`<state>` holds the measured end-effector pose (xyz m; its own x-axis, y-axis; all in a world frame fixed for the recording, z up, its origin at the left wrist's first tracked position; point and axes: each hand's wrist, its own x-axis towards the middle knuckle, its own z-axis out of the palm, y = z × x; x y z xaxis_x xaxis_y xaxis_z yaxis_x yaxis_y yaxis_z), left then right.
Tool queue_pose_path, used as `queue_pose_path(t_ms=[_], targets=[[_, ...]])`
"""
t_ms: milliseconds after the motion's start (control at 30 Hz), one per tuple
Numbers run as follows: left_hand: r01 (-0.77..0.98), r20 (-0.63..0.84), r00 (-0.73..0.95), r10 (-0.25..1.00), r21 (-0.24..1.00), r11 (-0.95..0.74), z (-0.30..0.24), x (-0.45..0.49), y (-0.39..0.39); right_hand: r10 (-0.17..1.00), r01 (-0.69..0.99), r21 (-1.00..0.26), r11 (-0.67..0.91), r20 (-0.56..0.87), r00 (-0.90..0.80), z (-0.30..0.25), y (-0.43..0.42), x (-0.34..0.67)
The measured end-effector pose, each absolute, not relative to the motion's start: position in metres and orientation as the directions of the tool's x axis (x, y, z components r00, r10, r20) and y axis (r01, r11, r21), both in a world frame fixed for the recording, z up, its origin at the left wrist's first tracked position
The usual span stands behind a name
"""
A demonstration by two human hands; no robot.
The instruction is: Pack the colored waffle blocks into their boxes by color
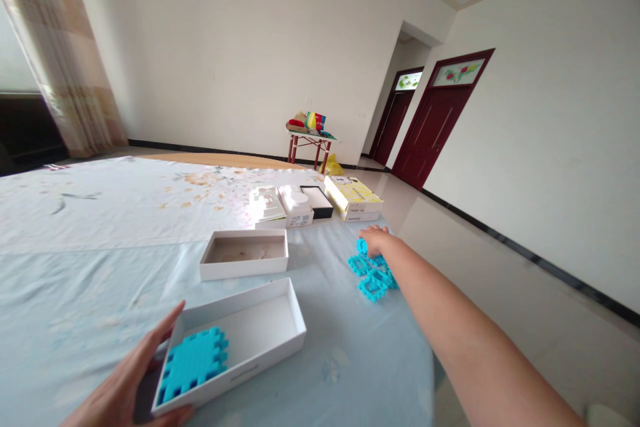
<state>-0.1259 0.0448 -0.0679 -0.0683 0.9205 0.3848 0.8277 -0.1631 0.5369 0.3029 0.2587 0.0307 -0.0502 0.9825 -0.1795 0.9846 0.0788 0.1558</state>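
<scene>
My left hand (131,380) rests against the left end of a shallow white box (265,337), fingers stretched along its wall. A blue toothed plastic tile (196,363) lies inside that box at its near end. My right hand (375,240) reaches out to the table's right edge and lies on a heap of blue plastic tiles (373,275), its fingers curled over the far tile. Whether it grips one I cannot make out.
A second shallow white box (244,267) lies beyond the first. Several small white, black and yellow boxes (315,203) line the far edge of the pale blue tablecloth (100,293). A small red table (313,143) stands by the wall. The table's right edge drops to tiled floor.
</scene>
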Motion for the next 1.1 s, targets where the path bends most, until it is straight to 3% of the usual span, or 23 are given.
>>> queue_pose_path(t_ms=[100,400,467,500,567,633,733,800,967,1100], targets=[[0.771,0.336,-0.017,0.942,0.604,-0.201,-0.064,-0.129,0.044,0.986,0.983,0.164,0.083,-0.157,-0.057,0.029,0.258,0.307],[0.739,0.28,0.0,0.96,0.646,-0.188,-0.043,-0.125,0.034,0.984,0.981,0.085,0.176,0.0,-0.177,0.057,0.24,0.282],[0.752,0.282,0.017,0.959,0.629,-0.198,-0.039,-0.125,0.032,0.956,0.957,0.015,0.288,0.045,-0.289,0.071,0.224,0.257],[0.762,0.283,0.028,0.959,0.614,-0.204,-0.038,-0.125,0.032,0.905,0.902,-0.091,0.423,0.092,-0.415,0.079,0.214,0.242],[0.772,0.294,0.041,0.955,0.597,-0.217,-0.037,-0.125,0.032,0.762,0.733,-0.208,0.647,0.153,-0.629,0.09,0.191,0.209],[0.764,0.311,0.042,0.949,0.602,-0.231,-0.038,-0.125,0.032,0.595,0.559,-0.22,0.8,0.167,-0.786,0.095,0.168,0.178],[0.742,0.31,0.053,0.949,0.624,-0.245,-0.036,-0.125,0.031,0.398,0.375,-0.186,0.908,0.103,-0.912,0.09,0.147,0.142],[0.733,0.283,0.094,0.954,0.629,-0.259,-0.034,-0.126,0.031,0.343,0.334,-0.142,0.932,0.046,-0.938,0.083,0.14,0.128],[0.752,0.224,0.179,0.958,0.597,-0.28,-0.031,-0.13,0.03,0.326,0.33,-0.035,0.943,-0.087,-0.941,0.069,0.132,0.111],[0.763,0.258,0.165,0.952,0.579,-0.288,-0.031,-0.13,0.03,0.306,0.322,-0.078,0.944,-0.169,-0.937,0.063,0.127,0.102]])
